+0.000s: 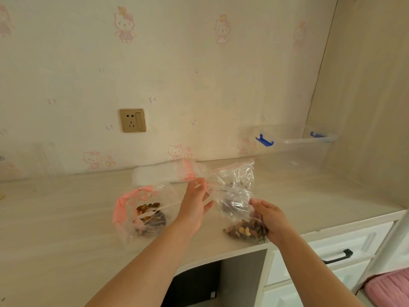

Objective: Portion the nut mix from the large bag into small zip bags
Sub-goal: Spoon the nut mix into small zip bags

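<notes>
Two hands share one small zip bag (238,209) at the desk's (66,218) front edge. Your right hand (269,218) is curled round its filled bottom, gripping the nuts through the film, while your left hand (197,199) pinches the mouth end between thumb and fingertip, the other fingers spread loose. The bag runs on a slant: its long axis goes from the nut-heavy bottom, low and near you on the right, up and away to the mouth at the left, so the opening points toward the wall and a little leftward.

I cannot tell whether the seal is pressed closed. If it is not, tipping the bottom higher than the mouth would likely spill nuts onto the desk. The bottom also sits just beside the edge, above the open gap below, so a slack right grip could drop it off the front.

Watch your left forearm too: the large bag (141,209) lies just beside it with its pink rim open, and a sideways sweep could knock it. A second small bag (238,176) stands just behind, touching or nearly so.
</notes>
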